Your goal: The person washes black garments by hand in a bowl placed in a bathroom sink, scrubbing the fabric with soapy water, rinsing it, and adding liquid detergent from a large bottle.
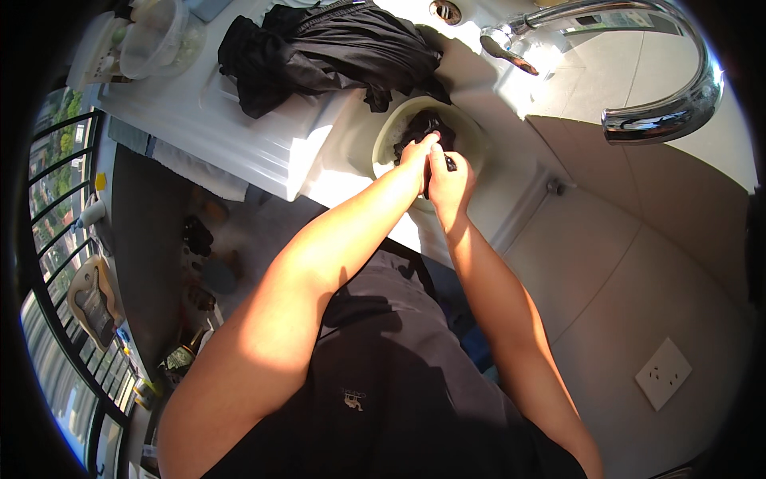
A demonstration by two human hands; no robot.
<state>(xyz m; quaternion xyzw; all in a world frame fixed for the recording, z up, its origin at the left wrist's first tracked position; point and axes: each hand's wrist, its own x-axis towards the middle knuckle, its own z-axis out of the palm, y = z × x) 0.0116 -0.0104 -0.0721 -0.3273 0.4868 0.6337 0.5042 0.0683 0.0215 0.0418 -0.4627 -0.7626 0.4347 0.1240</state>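
Note:
Wet-looking black cloth [432,124] lies bunched in a pale round basin [384,137] set inside the white sink. My left hand [416,158] is closed on the cloth at the near side of the basin. Against it, my right hand [452,180] has its fingers wrapped round another part, with a bit of black showing through the fist. The hands touch each other, thumbs side by side. What lies under the palms is hidden. Farther left, a heap of black clothing [331,52] rests on the white ribbed washboard counter [271,148].
A chrome tap [666,128] arches over from the upper right, its lever [511,54] beside the sink. Clear plastic tubs [155,48] stand at the far left corner. A barred window [64,191] runs along the left. A wall socket [663,374] is at lower right.

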